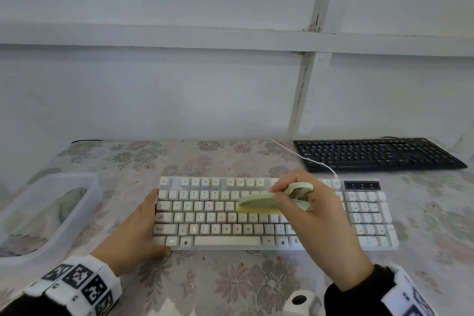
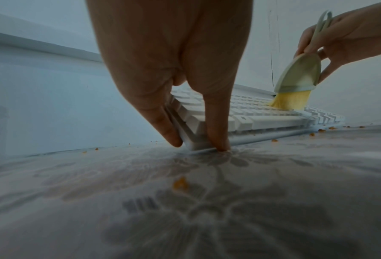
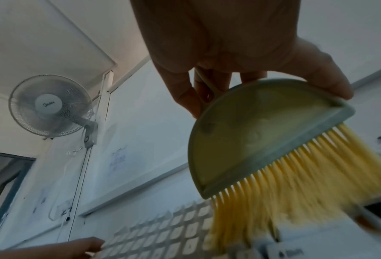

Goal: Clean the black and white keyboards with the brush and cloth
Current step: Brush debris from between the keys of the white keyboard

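The white keyboard (image 1: pixel 223 215) lies across the middle of the flowered table. My left hand (image 1: pixel 139 226) clasps its left end, fingers along the side and thumb at the front corner (image 2: pixel 198 138). My right hand (image 1: pixel 307 202) grips a pale green brush (image 1: pixel 259 201) by its loop handle. Its yellow bristles (image 2: pixel 291 101) press on the keys in the keyboard's middle rows, and the brush head (image 3: pixel 251 136) fills the right wrist view. The black keyboard (image 1: pixel 377 154) rests at the back right, untouched. No cloth shows clearly.
A clear plastic tub (image 1: pixel 48 208) stands left of the white keyboard with something grey inside. A white cable (image 1: pixel 318 161) runs from the white keyboard over the black one's corner. Orange crumbs (image 2: pixel 180 184) dot the tabletop. A wall rises behind the table.
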